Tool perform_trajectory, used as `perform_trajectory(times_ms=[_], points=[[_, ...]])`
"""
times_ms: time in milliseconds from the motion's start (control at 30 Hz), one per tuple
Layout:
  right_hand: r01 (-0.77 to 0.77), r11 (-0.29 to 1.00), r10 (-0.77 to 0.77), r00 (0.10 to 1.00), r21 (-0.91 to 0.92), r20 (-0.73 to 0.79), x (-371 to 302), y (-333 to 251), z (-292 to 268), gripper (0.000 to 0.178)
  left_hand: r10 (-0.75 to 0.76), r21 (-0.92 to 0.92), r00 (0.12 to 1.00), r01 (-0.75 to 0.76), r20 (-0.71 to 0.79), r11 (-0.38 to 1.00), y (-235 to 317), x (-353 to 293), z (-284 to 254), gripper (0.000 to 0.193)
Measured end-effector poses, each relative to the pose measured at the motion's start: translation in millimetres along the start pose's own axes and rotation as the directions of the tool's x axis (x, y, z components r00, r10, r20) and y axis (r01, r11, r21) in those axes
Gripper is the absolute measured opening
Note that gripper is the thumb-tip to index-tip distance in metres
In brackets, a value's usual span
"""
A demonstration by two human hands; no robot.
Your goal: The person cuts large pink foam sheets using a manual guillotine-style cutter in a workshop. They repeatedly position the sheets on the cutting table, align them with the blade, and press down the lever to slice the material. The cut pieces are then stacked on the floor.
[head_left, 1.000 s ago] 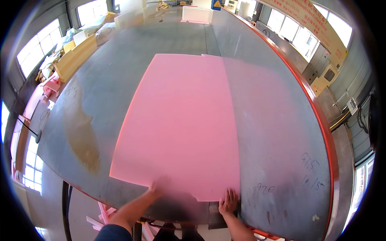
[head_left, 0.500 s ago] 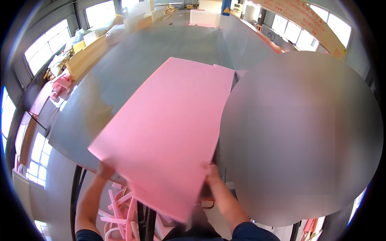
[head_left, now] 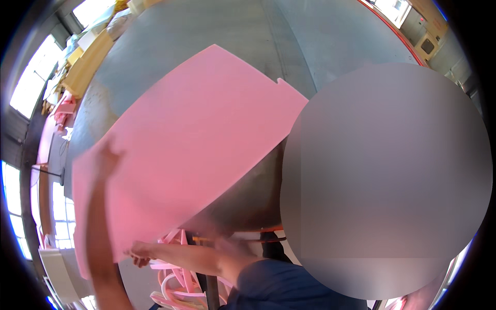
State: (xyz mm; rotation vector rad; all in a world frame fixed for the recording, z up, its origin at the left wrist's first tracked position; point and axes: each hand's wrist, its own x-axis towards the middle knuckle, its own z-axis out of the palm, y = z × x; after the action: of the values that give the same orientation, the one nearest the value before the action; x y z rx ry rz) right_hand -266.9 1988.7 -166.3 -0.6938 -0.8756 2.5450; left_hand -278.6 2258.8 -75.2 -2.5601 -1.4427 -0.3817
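A large pink foam sheet [head_left: 196, 129] lies slanted over the grey tabletop, its near left part jutting past the table's edge. A small notch shows in its far right edge. My right hand [head_left: 140, 252] reaches across to the left and grips the sheet's near edge with curled fingers. Over the left part of the sheet is my left hand [head_left: 108, 157], smeared by motion. Whether its fingers touch the surface I cannot tell.
Pink foam offcuts [head_left: 178, 284] lie below the table's near edge. The long grey table [head_left: 206, 26] stretches away, with a grey panel [head_left: 341, 41] along its right. Yellowish foam blocks [head_left: 88, 64] line the left. A blurred disc hides the right side.
The sheet has turned, its near end swinging left. My left hand has moved from the near left edge up over the sheet; my right hand has shifted left along the near end.
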Motion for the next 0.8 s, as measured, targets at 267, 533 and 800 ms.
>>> perform_trajectory(times_ms=[267,533,800], points=[[0.213,0.818,-0.574,0.369,-0.534,-0.731,-311.0,-29.5,-406.4,0.024,-0.282,-0.115,0.935,0.311,0.216,0.943,297.1,-60.3,249.3,0.080],[-0.741,0.601,-0.763,-0.421,-0.300,-0.490,-521.0,-182.9,-694.7,0.047,-0.243,-0.058,0.932,0.267,0.270,0.962,320.8,-31.6,247.3,0.081],[-0.503,0.799,-0.599,-0.614,-0.330,-0.515,-553.8,-242.9,-750.1,0.033,-0.220,-0.049,0.936,0.242,0.274,0.969,322.2,-29.6,258.1,0.086]])
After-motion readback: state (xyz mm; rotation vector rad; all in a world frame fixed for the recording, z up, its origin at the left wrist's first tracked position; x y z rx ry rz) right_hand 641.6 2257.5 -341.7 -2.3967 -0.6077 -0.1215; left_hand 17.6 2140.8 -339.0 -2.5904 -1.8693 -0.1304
